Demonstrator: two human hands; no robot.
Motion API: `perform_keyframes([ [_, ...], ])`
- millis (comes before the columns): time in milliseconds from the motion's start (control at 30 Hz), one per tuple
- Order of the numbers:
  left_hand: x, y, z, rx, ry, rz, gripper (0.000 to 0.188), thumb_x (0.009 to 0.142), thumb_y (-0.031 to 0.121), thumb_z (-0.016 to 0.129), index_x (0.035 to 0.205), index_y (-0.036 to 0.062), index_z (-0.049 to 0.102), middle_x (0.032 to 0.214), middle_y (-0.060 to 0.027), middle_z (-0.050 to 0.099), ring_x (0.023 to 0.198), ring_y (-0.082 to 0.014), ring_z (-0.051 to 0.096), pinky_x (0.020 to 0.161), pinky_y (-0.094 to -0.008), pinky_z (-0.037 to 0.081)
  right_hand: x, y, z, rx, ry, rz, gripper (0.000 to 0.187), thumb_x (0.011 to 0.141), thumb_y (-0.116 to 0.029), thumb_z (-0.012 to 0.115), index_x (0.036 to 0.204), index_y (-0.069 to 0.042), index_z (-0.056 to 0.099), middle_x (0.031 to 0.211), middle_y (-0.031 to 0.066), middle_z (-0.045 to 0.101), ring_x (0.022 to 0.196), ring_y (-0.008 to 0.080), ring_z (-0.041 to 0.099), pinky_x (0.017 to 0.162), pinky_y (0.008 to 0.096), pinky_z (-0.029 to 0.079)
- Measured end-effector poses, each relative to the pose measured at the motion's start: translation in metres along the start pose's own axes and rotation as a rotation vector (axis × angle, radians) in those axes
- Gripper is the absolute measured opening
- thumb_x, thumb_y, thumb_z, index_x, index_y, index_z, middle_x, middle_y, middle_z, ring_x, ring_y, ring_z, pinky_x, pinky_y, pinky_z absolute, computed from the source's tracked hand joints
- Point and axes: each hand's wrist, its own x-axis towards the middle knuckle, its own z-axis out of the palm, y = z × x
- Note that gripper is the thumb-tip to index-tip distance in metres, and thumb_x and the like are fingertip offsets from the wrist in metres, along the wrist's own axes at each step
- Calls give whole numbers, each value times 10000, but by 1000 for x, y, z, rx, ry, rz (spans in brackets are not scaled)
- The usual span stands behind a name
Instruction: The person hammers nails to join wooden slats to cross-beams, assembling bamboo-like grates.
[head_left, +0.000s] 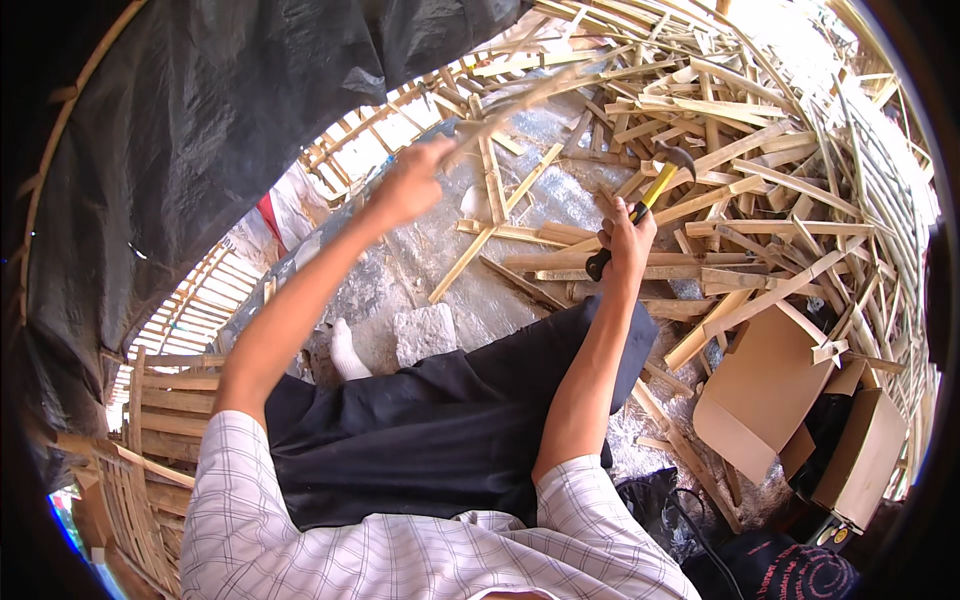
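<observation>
My right hand is closed round the grip of a claw hammer with a yellow and black handle. The hammer's dark head points up and away, over the edge of a heap of split bamboo. Further left, my left hand, smeared by motion, is closed on one end of a long bamboo strip. That strip slants up to the right and is blurred too. A rough grey block lies on the ground just beyond my dark-clothed legs, beside a white-socked foot.
Split bamboo pieces are heaped across the far right, and loose strips lie crossed on the grey ground sheet. At the near right stands an opened cardboard box near a black cable. Dark sheeting hangs at the left above slatted bamboo.
</observation>
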Motion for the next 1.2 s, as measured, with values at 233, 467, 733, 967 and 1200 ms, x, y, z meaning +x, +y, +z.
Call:
perform_keyframes([
  [233, 54, -54, -195, -406, 244, 107, 562, 627, -94, 555, 1182, -75, 640, 1008, -162, 694, 843, -226, 685, 733, -343, 588, -4, 30, 16, -78, -182, 130, 239, 952, -66, 634, 854, -110, 420, 658, -52, 398, 475, 36, 362, 400, 243, 277],
  [467, -51, -66, -277, -1189, 254, 32, 730, 751, -4, 551, 1440, -96, 332, 1368, -317, 525, 1257, -426, 551, 1073, -470, 491, 10, 62, 2, -1099, -102, -67, 296, 858, -184, 660, 951, 96, 638, 909, 335, 653, 964, 491, 633, 839, 515, 497],
  [733, -160, -155, -99, -1441, 858, 8, 439, 870, 102, 598, 1249, -111, 540, 1156, -202, 660, 969, -240, 692, 833, -295, 575, 3, 58, 12, -1406, -126, 243, 374, 877, -166, 608, 1200, 20, 636, 1376, 295, 499, 1189, 476, 579, 987, 495, 506],
  [967, -209, -181, 24, -1907, 954, -52, 453, 836, -55, 560, 1269, -160, 477, 1260, -286, 586, 1150, -425, 616, 976, -440, 557, -29, 47, 4, -1559, -11, -70, 406, 898, -229, 615, 1225, 11, 596, 1283, 290, 504, 1101, 495, 578, 964, 529, 480],
  [1200, -242, -247, 57, -1946, 784, -117, 686, 808, -47, 522, 1455, -108, 303, 1414, -285, 492, 1272, -430, 530, 1078, -491, 469, -194, -10, 22, -665, -1104, -119, 114, 858, 92, 579, 926, 7, 612, 837, 77, 625, 730, 157, 647, 650, 290, 510],
])
